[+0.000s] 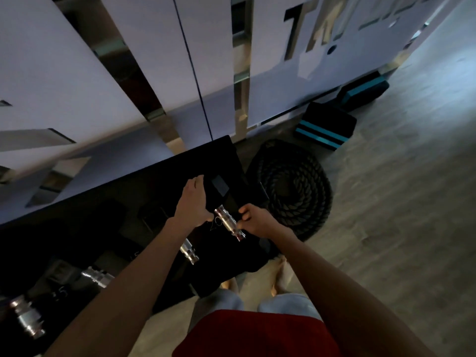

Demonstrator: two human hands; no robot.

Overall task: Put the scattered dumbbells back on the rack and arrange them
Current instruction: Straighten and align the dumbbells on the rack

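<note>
Two hands on one dumbbell (221,187) at the rack's (144,186) right end. My left hand (194,202) curls over its black head; my right hand (255,220) pinches the chrome handle (227,222). Three more dumbbells (189,251) sit left of it on the rack. A coiled rope (291,191) lies just beside the rack, with striped boxes (325,130) beyond by the wall (77,73).

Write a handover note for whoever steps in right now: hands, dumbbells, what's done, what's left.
Left hand: holds the far head of the end dumbbell.
Right hand: grips its near end, beside the chrome handle.
Position: at the right end of the rack; three other dumbbells line up to its left.
Done: those three look racked.
Left: seat and straighten this one. No scattered dumbbells are in view.
</note>
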